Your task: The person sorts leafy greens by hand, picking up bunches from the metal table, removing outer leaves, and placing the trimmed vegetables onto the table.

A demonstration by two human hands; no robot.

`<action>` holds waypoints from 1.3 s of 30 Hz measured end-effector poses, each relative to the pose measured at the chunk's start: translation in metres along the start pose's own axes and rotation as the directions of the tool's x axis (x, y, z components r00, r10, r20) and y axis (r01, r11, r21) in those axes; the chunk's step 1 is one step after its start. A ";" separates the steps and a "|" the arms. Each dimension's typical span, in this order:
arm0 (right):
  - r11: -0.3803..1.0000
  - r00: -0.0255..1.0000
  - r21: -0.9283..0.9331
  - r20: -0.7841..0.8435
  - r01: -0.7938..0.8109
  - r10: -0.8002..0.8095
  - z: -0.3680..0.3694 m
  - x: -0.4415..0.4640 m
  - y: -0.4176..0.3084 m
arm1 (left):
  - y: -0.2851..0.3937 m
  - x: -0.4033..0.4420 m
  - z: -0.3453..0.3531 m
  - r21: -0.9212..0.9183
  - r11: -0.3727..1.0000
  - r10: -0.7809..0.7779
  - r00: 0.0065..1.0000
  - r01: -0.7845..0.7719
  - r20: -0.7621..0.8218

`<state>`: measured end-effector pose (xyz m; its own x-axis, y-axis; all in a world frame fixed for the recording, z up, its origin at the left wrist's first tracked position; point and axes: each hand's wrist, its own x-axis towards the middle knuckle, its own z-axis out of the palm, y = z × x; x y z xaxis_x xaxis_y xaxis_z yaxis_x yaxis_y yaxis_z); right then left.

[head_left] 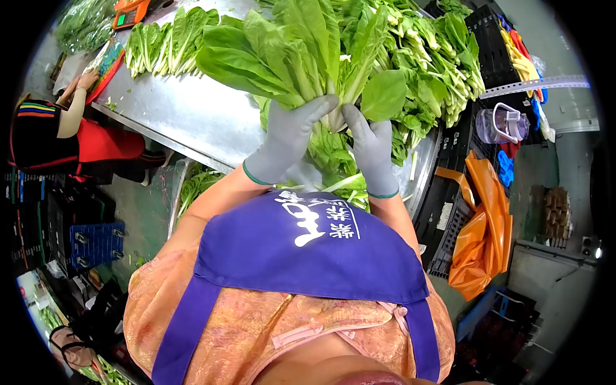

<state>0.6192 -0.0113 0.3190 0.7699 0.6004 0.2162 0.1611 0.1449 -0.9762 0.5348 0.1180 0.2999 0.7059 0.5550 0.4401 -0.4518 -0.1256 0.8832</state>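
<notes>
Over the metal table (173,106): one bunch of leafy greens (301,58). Probable risks: outer leaves (384,95) dropping through a loose pinch; stems (334,117) bruising under a hard one. Position: between gloved left hand (289,131) and right hand (372,144), both clamped at its base, leaves fanned beyond.

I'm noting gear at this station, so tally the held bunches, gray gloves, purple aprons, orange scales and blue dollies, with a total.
Held bunch: 1
Gray gloves: 2
Purple apron: 1
Orange scale: 1
Blue dolly: 1
Total: 6
</notes>
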 end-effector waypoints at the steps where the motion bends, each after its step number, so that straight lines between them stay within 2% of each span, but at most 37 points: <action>1: 1.000 1.000 0.005 -0.001 -0.008 0.008 0.000 0.000 -0.001 | 0.000 0.000 0.000 -0.005 1.000 -0.003 1.000 0.003 -0.003; 7: 0.999 0.998 0.041 0.052 -0.029 0.027 -0.007 0.004 0.007 | 0.003 0.003 0.000 -0.153 0.976 -0.154 0.988 0.153 0.002; 10: 0.996 0.989 0.002 0.120 -0.092 0.091 -0.008 0.003 0.003 | -0.004 0.004 -0.005 -0.318 0.885 -0.298 0.938 0.341 0.176; 11: 0.993 0.982 -0.020 0.149 -0.113 0.115 -0.008 0.001 0.002 | -0.003 0.000 -0.003 -0.330 0.838 -0.385 0.900 0.434 0.205; 12: 0.985 0.986 -0.147 0.126 -0.093 0.112 -0.011 0.001 0.006 | -0.001 -0.002 -0.001 -0.337 0.793 -0.461 0.861 0.508 0.214; 13: 0.979 0.981 -0.164 0.127 -0.123 0.144 -0.012 0.000 0.003 | 0.000 -0.001 -0.004 -0.341 0.748 -0.533 0.821 0.570 0.205; 14: 0.981 0.979 -0.140 0.135 -0.134 0.153 -0.013 -0.001 0.007 | -0.012 -0.006 -0.008 -0.165 0.920 -0.326 0.929 0.355 0.176; 16: 0.980 0.979 -0.083 0.075 -0.181 0.187 -0.007 -0.005 0.008 | -0.017 -0.007 -0.009 -0.272 0.857 -0.392 0.896 0.437 0.207; 17: 0.980 0.980 0.014 0.019 -0.199 0.199 -0.001 -0.010 0.010 | -0.020 -0.007 -0.010 -0.322 0.818 -0.424 0.878 0.476 0.222; 19: 0.969 0.969 0.019 0.020 -0.247 0.247 -0.008 -0.020 0.025 | -0.009 -0.002 -0.008 -0.626 0.605 -0.446 0.861 0.492 0.245; 22: 0.930 0.965 0.279 -0.039 -0.238 0.258 -0.001 -0.031 0.034 | 0.002 -0.002 -0.018 -0.698 0.498 -0.517 0.822 0.514 0.237; 23: 0.929 0.958 0.268 -0.059 -0.254 0.279 -0.002 -0.033 0.034 | -0.001 -0.002 -0.020 -0.721 0.472 -0.533 0.816 0.508 0.226; 24: 0.929 0.951 0.255 -0.081 -0.270 0.298 -0.003 -0.033 0.033 | -0.011 -0.003 -0.024 -0.735 0.478 -0.481 0.844 0.481 0.240; 25: 0.927 0.943 0.243 -0.103 -0.285 0.317 -0.005 -0.033 0.033 | -0.016 -0.003 -0.031 -0.694 0.538 -0.477 0.852 0.478 0.217; 26: 0.902 0.942 0.342 -0.110 -0.262 0.316 -0.012 -0.032 0.043 | -0.015 -0.003 -0.042 -0.648 0.594 -0.473 0.859 0.476 0.197; 27: 0.918 0.929 0.217 -0.098 -0.330 0.357 -0.019 -0.031 0.042 | -0.016 -0.004 -0.054 -0.599 0.647 -0.467 0.866 0.472 0.177; 28: 0.917 0.914 0.089 -0.088 -0.390 0.397 -0.026 -0.030 0.039 | -0.028 -0.003 -0.072 -0.292 0.926 -0.196 0.966 0.239 0.169; 29: 0.898 0.897 -0.040 -0.081 -0.439 0.435 -0.032 -0.032 0.037 | -0.041 -0.002 -0.090 0.037 0.994 0.092 0.985 -0.099 0.147; 31: 0.860 0.886 -0.235 -0.012 -0.453 0.464 -0.054 -0.045 0.063 | -0.059 0.010 -0.138 0.434 0.858 0.191 0.954 -0.276 0.230; 32: 0.841 0.909 -0.404 0.054 -0.359 0.414 -0.062 -0.053 0.077 | -0.042 0.020 -0.148 0.255 0.962 -0.088 0.995 0.096 -0.045; 33: 0.795 0.920 -0.555 0.126 -0.244 0.371 -0.069 -0.060 0.089 | -0.027 0.031 -0.157 -0.027 0.911 -0.406 0.881 0.412 -0.244; 35: 0.473 0.943 -0.879 0.108 -0.057 0.315 -0.075 -0.076 0.114 | -0.049 0.044 -0.209 0.115 0.875 -0.401 0.836 0.471 -0.374; 36: 0.519 0.919 -0.853 0.249 0.058 0.306 -0.086 -0.076 0.127 | -0.061 0.054 -0.232 0.181 0.870 -0.342 0.826 0.459 -0.448; 37: 0.590 0.930 -0.807 0.228 0.015 0.288 -0.080 -0.078 0.130 | -0.073 0.065 -0.257 0.247 0.857 -0.280 0.810 0.453 -0.515; 39: 0.600 0.920 -0.792 0.149 -0.107 0.361 -0.070 -0.074 0.130 | -0.092 0.093 -0.315 0.479 0.789 -0.107 0.852 0.386 -0.512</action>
<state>0.6268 -0.0921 0.1748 0.6747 0.7224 -0.1514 0.5036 -0.6005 -0.6211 0.4701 0.4404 0.2081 0.3705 0.9076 0.1977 0.1774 -0.2781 0.9440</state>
